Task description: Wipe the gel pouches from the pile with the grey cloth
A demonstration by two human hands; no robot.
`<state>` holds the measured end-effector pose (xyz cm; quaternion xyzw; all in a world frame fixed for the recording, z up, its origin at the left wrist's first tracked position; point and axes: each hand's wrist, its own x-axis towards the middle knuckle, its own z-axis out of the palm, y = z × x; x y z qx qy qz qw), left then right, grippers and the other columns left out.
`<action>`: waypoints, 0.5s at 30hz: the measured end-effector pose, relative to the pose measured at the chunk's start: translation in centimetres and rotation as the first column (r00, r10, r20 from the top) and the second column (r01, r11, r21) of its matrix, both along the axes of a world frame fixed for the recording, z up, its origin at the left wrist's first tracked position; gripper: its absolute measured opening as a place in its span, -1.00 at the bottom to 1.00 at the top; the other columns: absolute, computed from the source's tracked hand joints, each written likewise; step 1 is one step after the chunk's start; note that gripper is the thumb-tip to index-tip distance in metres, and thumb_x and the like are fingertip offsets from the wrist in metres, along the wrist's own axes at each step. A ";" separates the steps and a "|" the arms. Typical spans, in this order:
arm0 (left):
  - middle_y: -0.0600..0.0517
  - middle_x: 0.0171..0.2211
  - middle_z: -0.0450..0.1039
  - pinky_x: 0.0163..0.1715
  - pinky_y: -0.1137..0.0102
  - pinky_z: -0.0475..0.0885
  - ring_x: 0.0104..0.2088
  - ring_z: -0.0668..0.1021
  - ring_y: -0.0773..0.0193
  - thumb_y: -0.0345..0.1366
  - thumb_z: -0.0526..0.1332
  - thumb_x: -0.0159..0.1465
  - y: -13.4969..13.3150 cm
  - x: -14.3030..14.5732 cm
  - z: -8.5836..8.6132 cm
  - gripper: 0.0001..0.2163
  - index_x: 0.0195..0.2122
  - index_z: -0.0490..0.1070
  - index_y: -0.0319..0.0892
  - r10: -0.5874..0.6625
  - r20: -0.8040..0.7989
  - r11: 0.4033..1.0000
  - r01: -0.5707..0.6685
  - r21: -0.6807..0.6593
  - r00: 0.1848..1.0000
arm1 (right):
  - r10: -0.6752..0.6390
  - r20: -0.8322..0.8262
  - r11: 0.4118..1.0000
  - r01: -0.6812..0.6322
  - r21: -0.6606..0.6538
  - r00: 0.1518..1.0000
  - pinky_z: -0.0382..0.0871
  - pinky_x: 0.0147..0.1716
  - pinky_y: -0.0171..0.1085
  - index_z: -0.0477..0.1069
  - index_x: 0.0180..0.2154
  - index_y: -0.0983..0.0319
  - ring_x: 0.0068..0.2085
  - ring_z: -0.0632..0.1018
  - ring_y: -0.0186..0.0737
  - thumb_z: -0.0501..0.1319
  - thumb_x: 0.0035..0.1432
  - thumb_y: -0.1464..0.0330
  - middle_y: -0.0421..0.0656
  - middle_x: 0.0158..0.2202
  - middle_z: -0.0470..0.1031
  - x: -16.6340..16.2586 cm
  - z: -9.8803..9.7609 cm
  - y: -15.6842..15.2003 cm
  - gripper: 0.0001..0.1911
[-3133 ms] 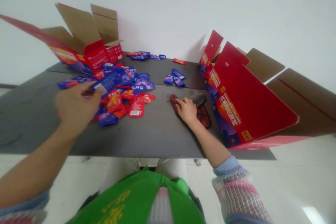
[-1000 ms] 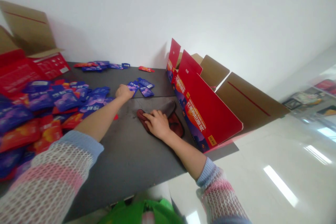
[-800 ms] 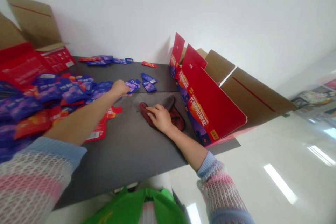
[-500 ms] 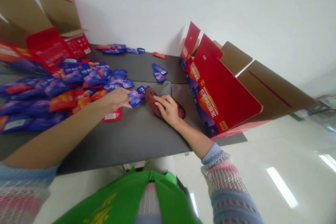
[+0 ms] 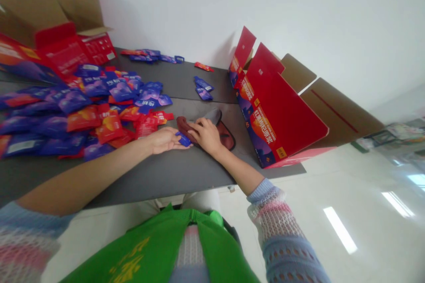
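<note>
My left hand [image 5: 164, 140] is closed on one end of a small blue-purple pouch [image 5: 183, 139], low over the table front. Against that pouch presses a folded brown cloth [image 5: 227, 137] with a grey side and black edging. My right hand [image 5: 207, 135] grips the cloth, its fingers bent over a bunched part near the pouch. Part of the pouch is hidden by the cloth and my fingers. Just behind my left hand lie red pouches [image 5: 146, 124], at the edge of a big heap of blue and red pouches [image 5: 71, 99].
A red printed carton [image 5: 282, 110] with raised flaps stands at the right of the dark table [image 5: 159, 177]. Another open carton [image 5: 58, 53] is at the back left. Several pouches [image 5: 144, 56] lie along the wall, and blue ones [image 5: 203, 88] lie mid-table.
The pouch in my left hand has come down and nearer to me, and less of it shows. My right hand has bunched the cloth against it, and more grey cloth shows behind.
</note>
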<state>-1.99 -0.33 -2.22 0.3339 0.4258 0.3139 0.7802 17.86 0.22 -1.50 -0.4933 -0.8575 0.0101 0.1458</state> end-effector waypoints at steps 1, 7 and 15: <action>-0.23 -0.24 0.63 0.12 0.03 0.44 -0.15 0.67 0.02 -0.61 0.19 0.15 -0.1 0.1 -0.3 -0.80 -0.24 0.53 -0.34 -0.002 0.012 1.000 0.002 -0.012 1.000 | -0.052 0.025 0.999 0.052 -0.010 0.998 0.32 -0.02 -0.20 0.44 0.16 0.02 0.04 0.39 -0.12 0.02 0.41 0.08 -0.10 0.06 0.43 0.1 0.0 0.4 -0.57; -0.28 -0.17 0.61 0.15 0.02 0.43 -0.09 0.66 -0.03 -0.58 0.13 0.22 0.1 -0.1 -0.7 -0.76 -0.12 0.48 -0.38 0.017 0.063 0.997 -0.012 -0.076 0.998 | -0.264 0.109 0.964 0.264 0.014 0.958 0.32 -0.09 -0.16 0.48 0.11 -0.03 0.01 0.39 -0.07 0.08 0.39 0.19 -0.06 0.04 0.43 1.3 -0.4 2.8 -0.66; -0.38 -0.10 0.58 0.06 0.05 0.49 0.01 0.62 -0.11 -0.56 0.03 0.27 3.3 -2.0 -0.7 -0.63 0.09 0.37 -0.51 -0.150 0.214 0.965 0.190 -0.180 0.965 | -0.030 -0.355 0.981 0.095 0.168 0.935 0.32 -0.09 -0.29 0.53 0.07 0.09 -0.07 0.44 -0.23 -0.01 0.44 0.31 -0.10 -0.12 0.41 5.0 -1.4 3.3 -0.62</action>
